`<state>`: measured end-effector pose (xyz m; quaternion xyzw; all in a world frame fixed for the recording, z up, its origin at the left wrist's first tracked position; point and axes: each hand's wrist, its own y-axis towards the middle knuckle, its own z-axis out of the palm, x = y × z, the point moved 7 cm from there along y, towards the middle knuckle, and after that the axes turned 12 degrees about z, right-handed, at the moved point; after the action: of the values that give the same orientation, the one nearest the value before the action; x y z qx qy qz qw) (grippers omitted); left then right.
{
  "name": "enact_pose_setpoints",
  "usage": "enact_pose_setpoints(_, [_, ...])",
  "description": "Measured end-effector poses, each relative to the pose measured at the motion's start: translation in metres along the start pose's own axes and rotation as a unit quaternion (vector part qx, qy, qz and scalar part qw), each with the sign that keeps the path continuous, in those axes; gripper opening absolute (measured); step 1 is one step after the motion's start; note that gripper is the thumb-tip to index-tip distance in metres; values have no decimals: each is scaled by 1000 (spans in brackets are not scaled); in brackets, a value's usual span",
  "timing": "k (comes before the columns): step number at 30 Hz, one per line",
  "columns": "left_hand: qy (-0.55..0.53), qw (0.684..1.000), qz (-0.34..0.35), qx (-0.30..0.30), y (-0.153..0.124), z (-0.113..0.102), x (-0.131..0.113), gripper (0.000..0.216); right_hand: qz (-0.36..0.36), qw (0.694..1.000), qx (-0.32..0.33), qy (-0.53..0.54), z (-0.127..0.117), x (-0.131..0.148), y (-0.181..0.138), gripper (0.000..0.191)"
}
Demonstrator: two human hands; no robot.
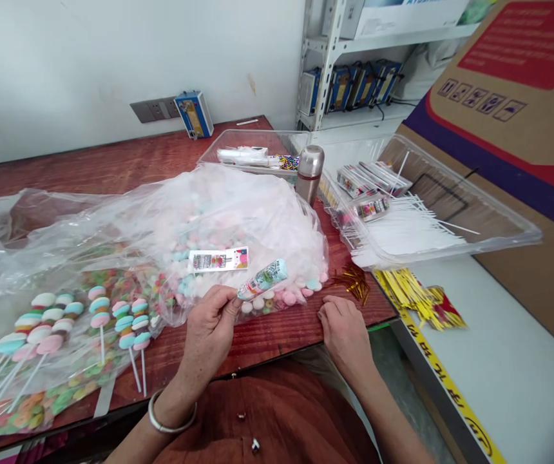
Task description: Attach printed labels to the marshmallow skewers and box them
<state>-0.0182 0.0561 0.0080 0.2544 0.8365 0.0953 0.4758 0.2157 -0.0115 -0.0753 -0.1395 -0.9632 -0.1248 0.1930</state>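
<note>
My left hand [213, 325] is closed in a pinch on the end of a wrapped candy stick [263, 280] with a printed sleeve and a pale blue tip, which points up to the right. My right hand [343, 327] rests knuckles up on the red wooden table [267, 335], fingers curled under, beside small gold twist ties [352, 281]; whether it holds anything is hidden. A big clear plastic bag [229, 219] of pink, white and blue marshmallow candies lies just beyond both hands, with a printed label card [218, 259] on it.
Finished marshmallow skewers [52, 322] on white sticks lie at the left on plastic. A clear tray [431, 206] of white sticks and label packs sits at the right, a steel flask [309, 173] behind the bag, gold ties [415, 298] and a cardboard box [523, 142] further right.
</note>
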Motion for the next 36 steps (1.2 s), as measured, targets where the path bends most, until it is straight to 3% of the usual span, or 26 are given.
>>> enact_pose_setpoints(4, [37, 999, 18, -2, 2, -1, -3, 18, 47, 998, -46, 25, -17, -1, 0, 21])
enact_pose_setpoints(7, [90, 994, 54, 15, 7, 6, -6, 21, 120, 978, -64, 155, -39, 10, -3, 21])
enact_pose_setpoints(8, [109, 992, 68, 20, 8, 10, -8, 23, 135, 962, -50, 233, -42, 19, -5, 22])
enact_pose_setpoints(10, [137, 986, 94, 23, 10, 19, -10, 25, 133, 923, 48, 359, -37, 49, -4, 23])
enact_pose_setpoints(12, [150, 983, 108, 18, 11, 26, -12, 25, 122, 897, 72, 419, -34, 77, -1, 25])
enact_pose_setpoints(15, [128, 986, 105, -12, 9, 30, -11, 23, 134, 877, 91, 452, -19, 97, 8, 25])
enact_pose_setpoints(19, [108, 988, 110, -23, 4, 30, -10, 30, 159, 867, 94, 462, -5, 95, 16, 26])
enact_pose_setpoints(25, [119, 983, 140, -23, 6, 30, -16, 24, 145, 881, 78, 443, -8, 94, 17, 24])
enact_pose_setpoints(28, [41, 994, 79, -64, 11, 27, -11, 20, 111, 899, 53, 419, -12, 99, 18, 18])
enact_pose_setpoints(31, [-134, 983, -81, -91, 12, 33, 8, 10, 88, 915, 7, 394, -14, 103, 20, 11])
enact_pose_setpoints(33, [-296, 931, -181, -113, 10, 46, 19, 11, 94, 911, -22, 400, -14, 102, 22, 10])
enact_pose_setpoints(36, [-487, 825, -255, -129, 8, 66, 21, 21, 115, 893, -1, 435, -10, 101, 29, 20])
